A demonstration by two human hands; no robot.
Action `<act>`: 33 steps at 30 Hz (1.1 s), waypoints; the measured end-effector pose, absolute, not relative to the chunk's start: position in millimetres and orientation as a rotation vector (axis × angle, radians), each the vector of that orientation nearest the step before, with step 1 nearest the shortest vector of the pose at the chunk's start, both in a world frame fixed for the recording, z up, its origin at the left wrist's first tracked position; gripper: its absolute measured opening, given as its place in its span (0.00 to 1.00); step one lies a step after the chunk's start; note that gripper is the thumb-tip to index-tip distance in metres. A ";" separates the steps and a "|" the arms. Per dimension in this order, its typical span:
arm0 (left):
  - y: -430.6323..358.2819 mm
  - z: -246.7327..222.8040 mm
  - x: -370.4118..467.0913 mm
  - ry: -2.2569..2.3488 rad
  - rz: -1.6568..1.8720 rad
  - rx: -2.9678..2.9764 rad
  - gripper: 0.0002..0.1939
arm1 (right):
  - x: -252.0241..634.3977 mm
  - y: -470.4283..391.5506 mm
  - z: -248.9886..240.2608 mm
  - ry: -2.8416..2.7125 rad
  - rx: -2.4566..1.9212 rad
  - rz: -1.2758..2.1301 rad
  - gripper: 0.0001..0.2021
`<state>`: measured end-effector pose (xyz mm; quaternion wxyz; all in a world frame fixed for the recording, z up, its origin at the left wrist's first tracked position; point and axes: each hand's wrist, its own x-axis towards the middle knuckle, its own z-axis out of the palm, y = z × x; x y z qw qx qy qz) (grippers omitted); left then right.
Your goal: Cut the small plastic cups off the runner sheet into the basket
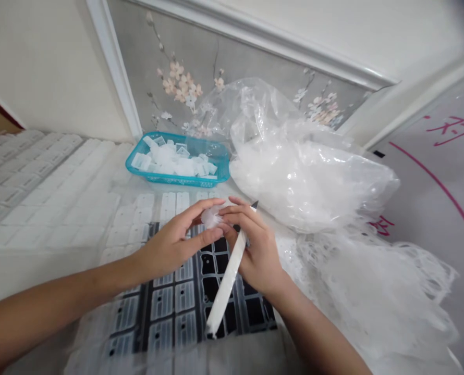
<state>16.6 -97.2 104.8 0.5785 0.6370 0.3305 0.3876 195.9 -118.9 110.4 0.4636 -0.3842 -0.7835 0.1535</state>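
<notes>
In front of the blue basket [179, 179], left hand [173, 242] and right hand [257, 250], grips half closed, hold clear plastic [211, 216]; right also holds white stick [228, 278].

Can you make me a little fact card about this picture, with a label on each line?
Left hand: fingertips on a clear bit
Right hand: fingers at the same bit, with a white stick too
Stick's tip: dark, pointing away from the person
Under the hands: rows of dark and pale boxes
Blue basket: holds clear pieces
Right of basket: a big see-through bag, filled with something white
On the wall: flower picture
</notes>
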 end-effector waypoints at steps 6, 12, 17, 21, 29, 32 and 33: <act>-67.3 105.9 10.6 0.860 0.926 1.832 0.19 | 217.5 -117.5 106.8 -1.923 -1.099 0.439 0.09; 26.5 86.3 30.3 1.159 1.230 1.900 0.26 | 240.2 -128.7 51.2 -1.607 -1.217 0.670 0.23; 85.3 73.2 48.4 1.425 0.416 2.405 0.21 | 240.7 -130.7 9.7 -1.279 -1.216 0.887 0.25; 76.9 74.6 43.7 1.517 0.493 2.624 0.26 | 240.2 -124.9 4.9 -1.159 -1.205 1.026 0.24; -3.7 38.3 42.7 0.516 0.650 2.757 0.17 | 242.8 -121.3 4.4 -1.338 -1.397 0.882 0.14; -15.8 25.6 45.7 0.353 0.504 2.763 0.16 | 240.6 -121.8 3.5 -1.376 -1.407 0.886 0.13; -16.9 23.1 46.1 0.344 0.474 2.767 0.17 | 239.8 -121.7 3.6 -1.379 -1.413 0.894 0.13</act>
